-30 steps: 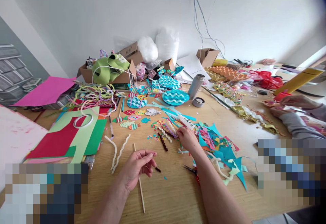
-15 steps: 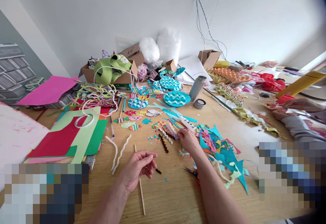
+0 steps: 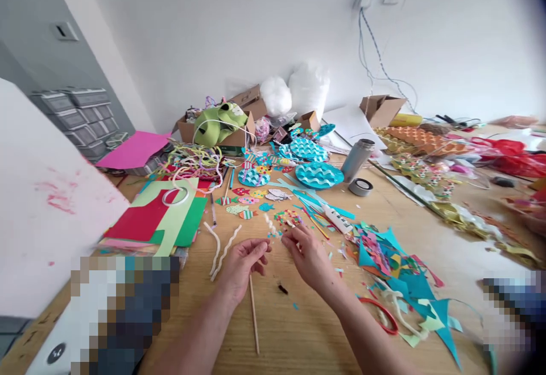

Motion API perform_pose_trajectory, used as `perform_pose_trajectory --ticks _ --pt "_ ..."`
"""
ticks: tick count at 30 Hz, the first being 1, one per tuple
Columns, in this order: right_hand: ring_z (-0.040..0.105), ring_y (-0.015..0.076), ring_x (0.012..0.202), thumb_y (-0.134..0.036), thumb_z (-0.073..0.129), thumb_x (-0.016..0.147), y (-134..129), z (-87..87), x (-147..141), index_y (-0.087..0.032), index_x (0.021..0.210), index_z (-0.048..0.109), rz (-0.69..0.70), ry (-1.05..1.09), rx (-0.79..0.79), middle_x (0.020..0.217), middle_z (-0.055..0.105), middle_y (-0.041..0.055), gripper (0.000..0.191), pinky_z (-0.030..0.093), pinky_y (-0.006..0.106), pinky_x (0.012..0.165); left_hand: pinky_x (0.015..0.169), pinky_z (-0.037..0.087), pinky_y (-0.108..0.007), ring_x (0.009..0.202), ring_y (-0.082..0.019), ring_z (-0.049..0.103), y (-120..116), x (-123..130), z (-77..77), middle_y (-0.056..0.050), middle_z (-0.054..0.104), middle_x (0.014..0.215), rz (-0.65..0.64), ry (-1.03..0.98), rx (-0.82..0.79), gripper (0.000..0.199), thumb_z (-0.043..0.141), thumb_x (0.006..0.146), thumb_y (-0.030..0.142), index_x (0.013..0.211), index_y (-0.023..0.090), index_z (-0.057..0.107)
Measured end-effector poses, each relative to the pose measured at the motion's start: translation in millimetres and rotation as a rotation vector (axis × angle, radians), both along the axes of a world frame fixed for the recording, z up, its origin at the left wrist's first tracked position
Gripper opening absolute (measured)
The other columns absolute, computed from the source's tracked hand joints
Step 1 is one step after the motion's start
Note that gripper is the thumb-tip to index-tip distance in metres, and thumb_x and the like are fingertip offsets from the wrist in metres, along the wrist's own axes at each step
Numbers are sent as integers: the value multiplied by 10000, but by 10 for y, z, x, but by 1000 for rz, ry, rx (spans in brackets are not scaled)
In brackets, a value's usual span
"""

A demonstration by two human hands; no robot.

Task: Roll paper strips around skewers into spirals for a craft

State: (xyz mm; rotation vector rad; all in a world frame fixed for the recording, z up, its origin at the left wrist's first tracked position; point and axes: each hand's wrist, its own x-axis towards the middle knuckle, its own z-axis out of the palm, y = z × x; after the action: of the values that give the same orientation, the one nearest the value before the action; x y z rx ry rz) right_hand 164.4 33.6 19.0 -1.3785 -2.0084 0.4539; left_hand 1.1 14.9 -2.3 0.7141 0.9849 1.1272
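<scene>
Over the wooden table [image 3: 315,335] you hold both hands close together. Your left hand [image 3: 247,262] has its fingers curled with thumb and forefinger about meeting; your right hand [image 3: 310,258] has its fingertips bunched together. I cannot tell whether either set grips anything.

The wooden stick [image 3: 255,321] runs out below your left hand toward you. It looks light, stiff and smooth, apt to roll; take it around the middle.

The white fuzzy stems [image 3: 227,250] lie to the left of that hand, well within reach. They should be soft-skinned, almost weightless and easily bent, so lift them by an end.

The twisted white piece [image 3: 271,226] sits just beyond your left fingertips, between the hands. Its coils probably squash or stretch under pressure: pinch one tip lightly.

Smallest is the dark brown tuft [image 3: 282,288], nearer you, likely feather-light and best nipped between fingertips.
</scene>
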Motion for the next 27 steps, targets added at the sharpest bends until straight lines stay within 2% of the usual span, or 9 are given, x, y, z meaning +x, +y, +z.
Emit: perform_pose_trajectory --ticks 3,7,10,12,16,21,27 --pt "503 190 751 -222 424 875 -96 -18 -228 -190 705 545 117 -1 -1 751 557 57 212 383 294 689 411 357 -164 553 -70 493 24 -30 -20 -23 602 731 47 -2 51 283 726 619 339 806 133 678" --pt "514 181 754 -236 417 886 -81 -27 -319 -185 715 563 181 68 -23 758 570 53 230 388 296 713 404 335 -161 502 -61 480 52 -82 -49 13 552 587 121 -26 51 240 734 611 330 721 127 667" --pt "529 170 738 -283 382 903 -26 7 -318 -183 744 598 175 155 -88 748 588 48 286 390 281 691 415 353 -162 529 -62 504 66 -127 -28 -5 598 667 165 -91 47 229 736 612 310 732 126 668" --pt "526 165 692 -341 429 880 -10 9 -325 -183 752 622 165 178 -128 712 594 38 280 383 270 644 429 373 -163 539 -61 514 71 -150 -7 -9 611 697 179 -127 50 219 739 612 290 737 126 666" --pt "486 136 580 -416 543 803 -47 -104 -371 -168 720 642 153 205 -190 648 588 22 279 343 241 535 456 409 -172 532 -70 527 71 -155 -5 2 595 617 177 -157 74 207 741 609 286 703 121 657" --pt "468 133 591 -352 498 843 -109 -280 -414 -163 719 642 136 230 -126 638 573 18 268 343 239 555 470 430 -181 522 -68 521 67 -124 -50 1 587 605 165 -172 103 202 738 615 282 677 112 647" --pt "470 142 620 -283 492 851 -140 -331 -427 -162 727 629 128 281 -56 645 553 19 221 357 250 594 486 428 -173 535 -65 524 77 -113 -62 -4 590 611 176 -187 126 190 737 620 264 659 106 639"
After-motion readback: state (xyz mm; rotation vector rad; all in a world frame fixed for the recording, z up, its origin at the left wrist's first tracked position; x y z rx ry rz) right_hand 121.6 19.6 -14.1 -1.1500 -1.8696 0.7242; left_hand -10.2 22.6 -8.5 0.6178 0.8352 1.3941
